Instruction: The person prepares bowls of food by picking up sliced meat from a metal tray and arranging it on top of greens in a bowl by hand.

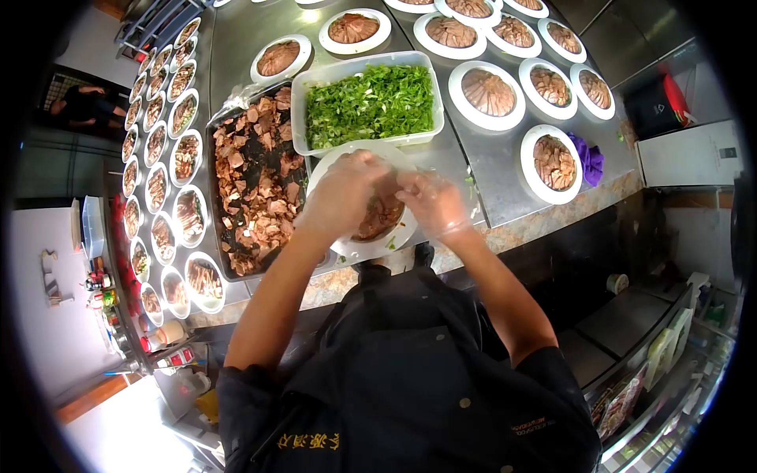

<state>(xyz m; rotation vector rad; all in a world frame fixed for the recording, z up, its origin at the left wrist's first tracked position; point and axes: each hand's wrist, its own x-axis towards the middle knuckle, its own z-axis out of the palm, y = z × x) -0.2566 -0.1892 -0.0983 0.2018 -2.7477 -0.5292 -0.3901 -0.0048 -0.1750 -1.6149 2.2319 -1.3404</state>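
Observation:
Both of my hands wear clear gloves and are over a white plate (335, 168) of sliced meat (381, 217) at the counter's front edge. My left hand (347, 193) lies over the plate's left and middle part, its fingers bent down at the meat and partly blurred. My right hand (436, 203) is at the plate's right side, fingers curled in near the meat; whether they pinch a piece is too blurred to tell. Behind the plate is a clear tub (298, 118) of chopped green herbs (371, 102). A dark tray (264, 185) of meat pieces lies to the left.
Plated meat dishes stand in rows on the left, with several more plates (486, 95) at the back and right. A purple cloth (588, 160) lies by the right plate (550, 164). Another person (85, 106) is at the far left.

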